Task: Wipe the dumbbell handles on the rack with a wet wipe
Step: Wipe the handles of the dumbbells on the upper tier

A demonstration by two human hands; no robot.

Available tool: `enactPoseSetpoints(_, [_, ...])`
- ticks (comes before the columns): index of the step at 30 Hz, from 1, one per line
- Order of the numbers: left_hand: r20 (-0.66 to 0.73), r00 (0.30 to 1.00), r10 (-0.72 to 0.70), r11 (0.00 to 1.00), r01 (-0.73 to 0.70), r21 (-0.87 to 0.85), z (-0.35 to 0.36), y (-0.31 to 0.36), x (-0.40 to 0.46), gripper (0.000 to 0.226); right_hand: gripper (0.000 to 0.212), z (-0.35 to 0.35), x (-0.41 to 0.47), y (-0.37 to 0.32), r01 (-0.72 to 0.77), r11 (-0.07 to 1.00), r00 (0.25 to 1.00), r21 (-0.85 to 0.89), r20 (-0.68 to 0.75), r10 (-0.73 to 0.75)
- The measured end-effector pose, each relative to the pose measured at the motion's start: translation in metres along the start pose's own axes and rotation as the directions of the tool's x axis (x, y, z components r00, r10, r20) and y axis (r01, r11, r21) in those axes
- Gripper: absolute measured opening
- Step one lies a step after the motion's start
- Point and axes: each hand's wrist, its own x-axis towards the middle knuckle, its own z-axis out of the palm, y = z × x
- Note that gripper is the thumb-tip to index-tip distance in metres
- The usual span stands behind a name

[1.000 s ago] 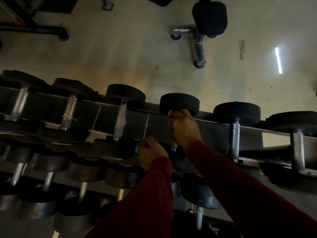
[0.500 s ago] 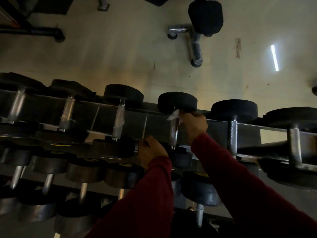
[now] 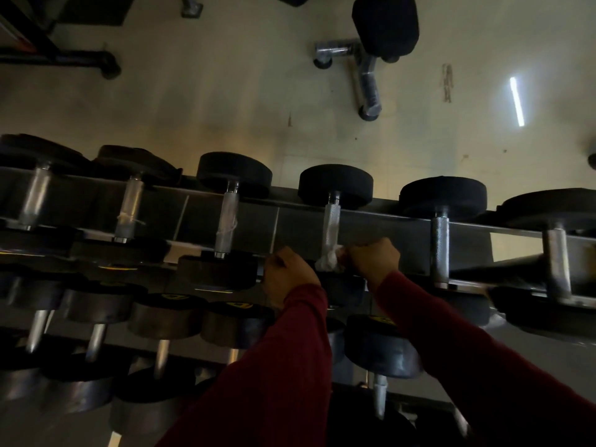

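Dumbbell handles of knurled silver metal (image 3: pixel 331 221) line the dark steel rack (image 3: pixel 387 233). Left hand (image 3: pixel 287 279) grips the rail; right hand (image 3: pixel 374 259) pinches the crumpled white wet wipe (image 3: pixel 327 262) against the fourth handle's base (those further right look pending).

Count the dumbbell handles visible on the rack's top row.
6, from left: far-left handle, second handle, third handle, fourth handle with the wet wipe in the right hand, fifth handle, sixth handle. More may lie outside the frame.
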Motion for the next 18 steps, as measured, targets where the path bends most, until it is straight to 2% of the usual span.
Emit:
enactPoseSetpoints(2, [0.016,1.0,-0.007,1.0,0.007,-0.003,0.0,0.0,-0.001,0.029,0.017,0.002,0.005,-0.009,0.057,0.996,0.997,0.067,-0.05,-0.054])
enactPoseSetpoints(4, [0.025,1.0,-0.004,1.0,0.004,0.011,0.0,-0.001,0.001,0.027,0.014,0.004,0.011,-0.027,0.194,0.978,0.973,0.079,-0.141,-0.181])
enactPoseSetpoints(6, [0.016,1.0,-0.003,1.0,0.002,0.024,0.0,0.0,0.001,0.031,0.011,0.006,0.016,-0.043,0.373,0.927,0.902,-0.019,-0.226,-0.368])
enactPoseSetpoints(8, [0.012,1.0,-0.006,1.0,0.005,0.031,0.0,0.0,0.002,0.032,0.005,0.006,0.02,-0.046,0.51,0.846,0.816,-0.154,-0.225,-0.533])
enactPoseSetpoints(10, [0.012,1.0,0.011,0.999,-0.011,0.03,0.0,-0.001,0.003,0.034,0.008,0.005,0.018,-0.036,0.613,0.712,0.731,-0.344,-0.095,-0.675])
enactPoseSetpoints(12, [0.012,1.0,0.017,0.999,-0.018,0.033,0.0,-0.001,0.003,0.033,0.009,0.006,0.013,-0.022,0.71,0.548,0.649,-0.442,0.109,-0.753])
enactPoseSetpoints(13, [0.007,1.0,0.016,0.999,-0.016,0.035,0.0,-0.001,0.003,0.031,0.01,0.006,0.009,-0.017,0.738,0.503,0.632,-0.45,0.199,-0.749])
enactPoseSetpoints(15, [0.013,1.0,0.011,0.999,-0.011,0.046,-0.001,0.0,0.003,0.027,0.014,0.006,0.009,-0.016,0.74,0.474,0.65,-0.477,0.322,-0.689])
enactPoseSetpoints(18, [0.039,0.999,0.02,0.999,-0.021,0.033,-0.001,0.0,0.003,0.033,0.015,0.006,0.019,-0.036,0.747,0.418,0.639,-0.518,0.382,-0.668])
